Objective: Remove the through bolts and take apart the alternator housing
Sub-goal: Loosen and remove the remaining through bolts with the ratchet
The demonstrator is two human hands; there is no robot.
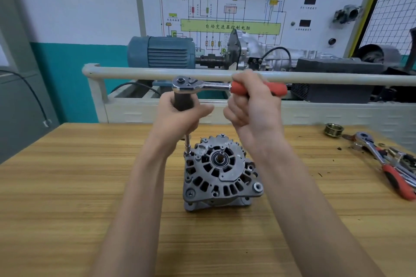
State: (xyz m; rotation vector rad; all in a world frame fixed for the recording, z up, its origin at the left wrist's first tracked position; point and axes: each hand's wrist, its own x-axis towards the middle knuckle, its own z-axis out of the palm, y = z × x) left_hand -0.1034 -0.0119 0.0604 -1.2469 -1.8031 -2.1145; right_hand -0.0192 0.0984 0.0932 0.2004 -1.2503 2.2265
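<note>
The alternator stands on the wooden surface below both hands. The left hand curls its fingers around the dark extension grip, likely steadying the socket on a bolt. Beyond, the right hand wraps the ratchet by its red handle for leverage.

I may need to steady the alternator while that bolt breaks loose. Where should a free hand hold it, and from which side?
Probably grip the alternator low on its outer rim at the right, near the mounting ear, coming in from the right. It stands shaft-up on the table, and the socket extension under the left hand occupies its upper-left edge. Avoid the vent slots.
</note>
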